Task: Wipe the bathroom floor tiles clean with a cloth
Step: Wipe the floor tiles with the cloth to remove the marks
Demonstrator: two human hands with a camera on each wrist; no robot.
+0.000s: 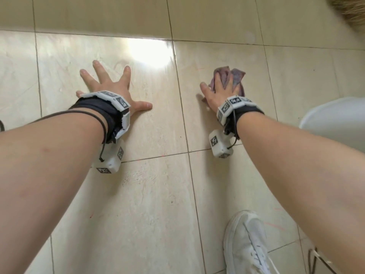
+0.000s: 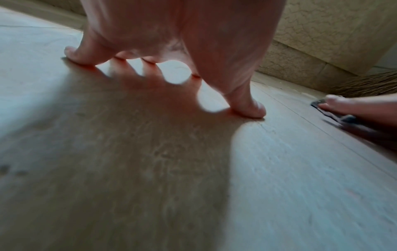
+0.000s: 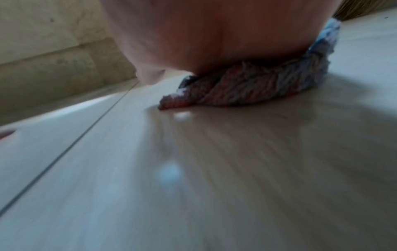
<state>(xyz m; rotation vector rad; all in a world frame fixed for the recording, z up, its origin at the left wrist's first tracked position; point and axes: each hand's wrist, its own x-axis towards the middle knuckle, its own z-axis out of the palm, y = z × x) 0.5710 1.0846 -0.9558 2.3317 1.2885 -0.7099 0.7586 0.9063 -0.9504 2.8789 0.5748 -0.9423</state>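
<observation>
Beige marbled floor tiles fill the head view. A crumpled purple-grey cloth lies on the tile right of a grout line. My right hand presses down on it with the fingers stretched forward, and folds of cloth stand up between and beside them. In the right wrist view the palm sits on the bunched cloth. My left hand lies flat on the neighbouring tile with its fingers spread and holds nothing. The left wrist view shows its fingertips on the floor.
My white shoe stands at the lower right. A white rounded object sits at the right edge. Broom bristles show at the top right. The tiled wall base runs along the top. Faint red marks streak the floor near the shoe.
</observation>
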